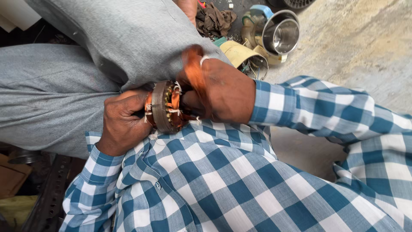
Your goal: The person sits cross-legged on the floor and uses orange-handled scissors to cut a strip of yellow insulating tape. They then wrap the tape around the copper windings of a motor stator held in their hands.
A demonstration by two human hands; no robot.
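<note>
Here, reading from the left: the left hand [122, 122] is clenched around the rim of a small round motor stator [165, 107], a grey laminated ring with copper windings and white ties, held on edge against the grey-trousered knee [128, 38] at the centre of the view. At three o'clock of the ring, the right hand [225, 92] grasps a loop of copper wire coil [195, 71], its fingers closed on the bundle, which rises blurred toward twelve o'clock of the hand; a pale ring sits on one finger. Both blue-and-white checked sleeves [300, 107] run in from the lower edge. At one o'clock of the hands, well apart on the concrete floor [356, 47], lie a shiny steel bowl [281, 34], a yellowish curved housing [240, 53] and a crumpled brown rag [214, 19].

Judged from this grip, the work goes best if the left hand keeps the ring steady against the knee while the right eases the bundle evenly, without kinking strands or scraping their enamel on the slot edges.
</note>
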